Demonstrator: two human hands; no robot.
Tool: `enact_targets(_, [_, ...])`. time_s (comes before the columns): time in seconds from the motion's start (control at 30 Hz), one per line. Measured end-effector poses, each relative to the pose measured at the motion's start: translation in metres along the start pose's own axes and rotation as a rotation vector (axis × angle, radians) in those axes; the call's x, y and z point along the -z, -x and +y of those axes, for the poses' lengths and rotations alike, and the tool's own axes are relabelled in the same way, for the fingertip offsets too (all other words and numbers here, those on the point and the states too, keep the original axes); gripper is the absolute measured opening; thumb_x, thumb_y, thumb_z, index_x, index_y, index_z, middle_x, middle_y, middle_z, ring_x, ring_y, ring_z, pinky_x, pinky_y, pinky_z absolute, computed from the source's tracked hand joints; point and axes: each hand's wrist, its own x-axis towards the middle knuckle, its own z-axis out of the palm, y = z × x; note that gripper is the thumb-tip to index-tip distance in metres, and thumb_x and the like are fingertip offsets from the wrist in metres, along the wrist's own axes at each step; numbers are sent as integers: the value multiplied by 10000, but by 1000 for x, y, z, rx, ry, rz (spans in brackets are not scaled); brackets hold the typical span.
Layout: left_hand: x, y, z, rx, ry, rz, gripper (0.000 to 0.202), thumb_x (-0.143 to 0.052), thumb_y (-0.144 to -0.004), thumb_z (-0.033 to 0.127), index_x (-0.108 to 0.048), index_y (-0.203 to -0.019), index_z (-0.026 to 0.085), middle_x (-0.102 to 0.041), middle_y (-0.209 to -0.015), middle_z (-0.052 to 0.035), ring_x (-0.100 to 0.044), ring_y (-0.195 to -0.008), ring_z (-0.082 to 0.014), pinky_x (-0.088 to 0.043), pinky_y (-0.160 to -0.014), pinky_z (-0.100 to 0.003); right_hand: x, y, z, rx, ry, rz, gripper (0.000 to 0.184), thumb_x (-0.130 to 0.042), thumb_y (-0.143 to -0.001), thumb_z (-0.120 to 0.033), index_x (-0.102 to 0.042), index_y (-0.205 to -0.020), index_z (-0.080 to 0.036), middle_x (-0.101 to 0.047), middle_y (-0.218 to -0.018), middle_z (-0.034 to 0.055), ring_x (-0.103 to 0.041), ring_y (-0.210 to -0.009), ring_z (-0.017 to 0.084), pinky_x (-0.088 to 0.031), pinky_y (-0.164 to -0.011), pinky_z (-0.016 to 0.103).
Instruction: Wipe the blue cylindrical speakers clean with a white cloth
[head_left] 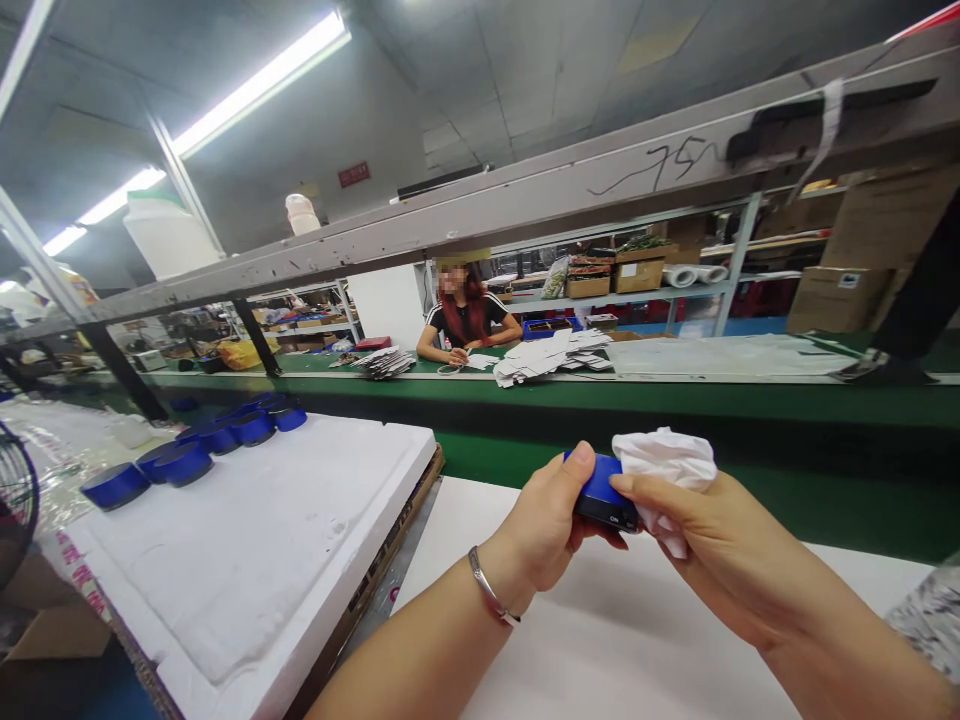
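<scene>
1. The left hand [544, 520] is clenched around a blue-and-black device [602, 492], fingers curled beneath and thumb on top; this grip sits just right of the white foam slab [247, 540], above the white tabletop [600, 640]; a metal bangle [487, 585] circles the left wrist.
2. The right hand [709, 550] grasps a crumpled white cloth [664, 465], pressing it against the device's right end; its fingers lie across the cloth, and both hands are touching the device or the cloth, neither released.
3. The device is held in the air between the hands, to the right of the slab, not resting on anything; small white lettering shows on its black side, too small to read with certainty.
4. Round blue objects [176, 462] stand in a curved row on the far left of the slab; a fan guard [15, 500] stands just left of it.
5. Beyond the slab runs a green workbench [600, 450]; across it, a co-worker [465, 320] sits with both forearms on the bench, near stacked white sheets [540, 358]; cardboard boxes [855, 300] sit further right, on and beside shelving.
</scene>
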Motion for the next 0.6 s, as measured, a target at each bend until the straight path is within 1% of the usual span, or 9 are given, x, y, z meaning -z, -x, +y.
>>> enact_targets(0.17, [1, 0, -1, 2, 1, -8, 964, -935, -658, 985, -698, -1069, 146, -729, -960, -89, -709, -811, -216, -561, -656, -295, -1, -1, 0, -5, 21, 6, 655, -1030, -401, -559, -447, -454, -266, -361, -534, 2, -310, -606, 139, -432, -529, 311])
enact_targets(0.33, [1, 0, -2, -15, -8, -15, 918, -916, -715, 968, -701, -1070, 149, -732, -956, -96, -718, -812, -235, -568, -668, -317, 0, -1, 0, -12, 32, 25, 628, -990, -409, -555, -432, -435, -269, -373, -542, 15, -328, -623, 146, -413, -533, 304])
enact_targets(0.47, [0, 1, -2, -9, 6, -2, 952, -942, -659, 984, -701, -1045, 147, -723, -938, -89, -704, -804, -217, -565, -651, -295, -1, 0, 0, 6, 26, 2, 624, -987, -442, -545, -426, -444, -272, -345, -526, 2, -302, -612, 142, -428, -540, 313])
enact_targets(0.6, [-1, 1, -1, -1, 20, 2, 1020, -941, -592, 1031, -701, -1039, 146, -714, -926, -76, -689, -778, -195, -564, -640, -281, -1, -2, 1, 7, 21, 11, 636, -997, -439, -557, -428, -458, -273, -362, -552, 5, -315, -619, 144, -424, -528, 313])
